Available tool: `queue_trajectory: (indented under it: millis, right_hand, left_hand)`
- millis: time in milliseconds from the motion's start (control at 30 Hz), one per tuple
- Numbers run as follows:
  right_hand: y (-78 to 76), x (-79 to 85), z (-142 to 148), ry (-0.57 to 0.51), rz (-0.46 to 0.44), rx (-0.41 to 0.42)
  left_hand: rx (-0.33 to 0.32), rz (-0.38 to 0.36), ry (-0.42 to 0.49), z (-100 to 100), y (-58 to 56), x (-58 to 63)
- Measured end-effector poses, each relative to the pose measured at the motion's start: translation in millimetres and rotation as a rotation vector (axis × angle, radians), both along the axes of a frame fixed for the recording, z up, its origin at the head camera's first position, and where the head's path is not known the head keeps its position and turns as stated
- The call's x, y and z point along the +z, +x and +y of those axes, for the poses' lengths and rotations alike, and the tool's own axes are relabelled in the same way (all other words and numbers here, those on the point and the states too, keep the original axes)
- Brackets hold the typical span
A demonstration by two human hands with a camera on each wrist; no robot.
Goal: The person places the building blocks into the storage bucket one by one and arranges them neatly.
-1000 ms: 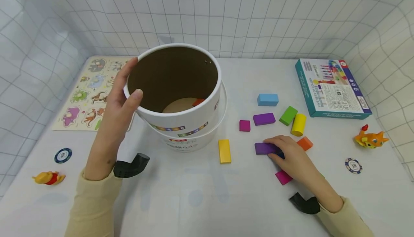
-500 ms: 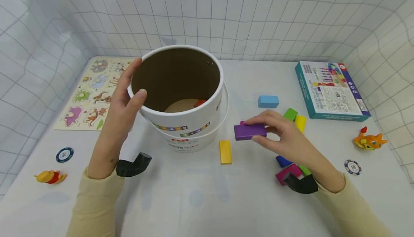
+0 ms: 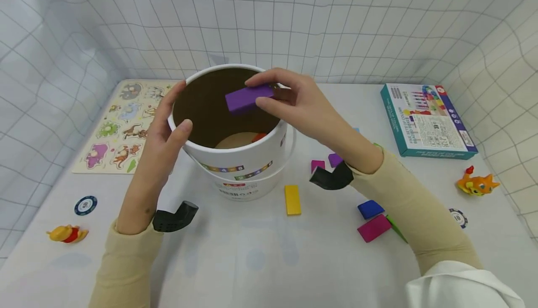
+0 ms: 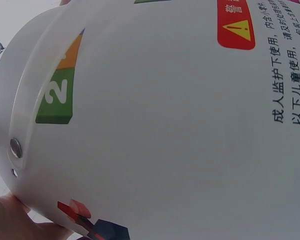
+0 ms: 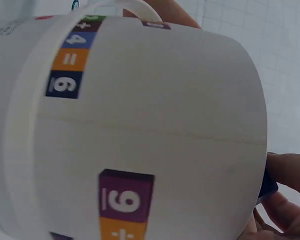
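Thumb (image 3: 275, 107) and fingers (image 3: 271, 76) of the right hand (image 3: 303, 106) pinch the purple block (image 3: 244, 100) between them by one end.

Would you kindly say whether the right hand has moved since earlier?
Yes: against the white bucket, the right hand has moved leftward and forward, reaching its open top.

Animal puzzle board (image 3: 119, 128) is lying flat at 9 o'clock on the white table (image 3: 252, 275), with a blue poker chip (image 3: 86, 205) around 8:30 and a little yellow toy bear (image 3: 68, 234) in a red top at 8. Over at 3 there's a flat teal-sided box (image 3: 429, 120), an orange toy (image 3: 477, 182) just past it, and another chip (image 3: 460, 218) near 4, partly hidden. White grid cloth (image 3: 269, 28) covers the back at 12.
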State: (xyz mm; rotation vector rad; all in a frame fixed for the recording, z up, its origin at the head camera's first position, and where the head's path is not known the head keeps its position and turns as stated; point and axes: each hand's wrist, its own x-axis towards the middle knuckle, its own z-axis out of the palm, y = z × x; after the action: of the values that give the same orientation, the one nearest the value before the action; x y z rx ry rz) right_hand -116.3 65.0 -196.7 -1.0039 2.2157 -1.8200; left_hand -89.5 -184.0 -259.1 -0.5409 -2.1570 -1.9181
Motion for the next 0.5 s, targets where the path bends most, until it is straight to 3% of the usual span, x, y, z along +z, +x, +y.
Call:
queue_trajectory:
  millis: [167, 333, 500]
  right_hand:
    - [-10.7, 12.7, -11.8, 0.170, 0.024, 0.075]
    - [-27.5, 6.9, -10.9, 0.309, 0.036, 0.205]
    - [-32.4, -0.6, -7.8, 0.334, 0.038, 0.293]
  left_hand:
    - [-0.006, 0.001, 0.004, 0.4, -1.0, 0.8]
    - [-0.005, -0.012, -0.001, 0.1, -0.4, 1.4]
    - [0.001, -0.020, -0.008, 0.6, 0.6, 0.5]
